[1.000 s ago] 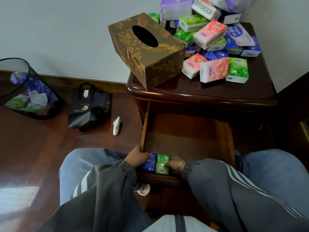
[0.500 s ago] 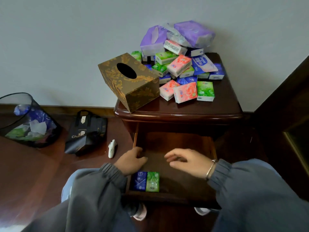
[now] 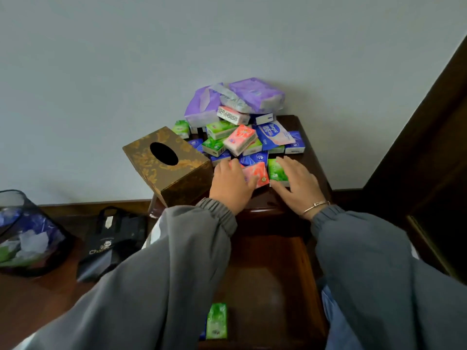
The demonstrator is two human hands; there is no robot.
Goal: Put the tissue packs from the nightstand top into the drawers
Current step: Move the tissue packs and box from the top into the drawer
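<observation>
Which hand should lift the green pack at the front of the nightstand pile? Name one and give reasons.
Right. The right hand already lies on the green pack, its fingers spread over it. The left hand rests on the pink pack beside it and would have to cross over.
</observation>
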